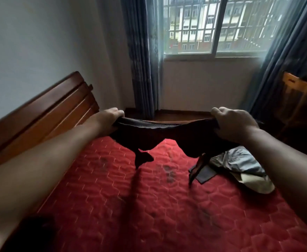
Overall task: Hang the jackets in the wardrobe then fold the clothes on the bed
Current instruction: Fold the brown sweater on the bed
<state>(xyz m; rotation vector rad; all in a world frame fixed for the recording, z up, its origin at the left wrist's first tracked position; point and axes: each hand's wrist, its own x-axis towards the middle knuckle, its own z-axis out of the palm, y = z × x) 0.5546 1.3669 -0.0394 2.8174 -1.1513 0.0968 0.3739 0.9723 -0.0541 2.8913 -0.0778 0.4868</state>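
Home bedroom: bed (149, 206), curtained window (212, 28)

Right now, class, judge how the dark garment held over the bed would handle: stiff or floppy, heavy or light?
Probably floppy: the dark garment sags between the left hand and right hand, its ends dangling. Likely light: two grips at its top edge hold it up over the red bed cover.

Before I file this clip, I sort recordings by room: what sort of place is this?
A bedroom, probably in a home: a bed with a red quilted cover and wooden headboard, curtains beside a barred window, and loose clothes lying on the bed.
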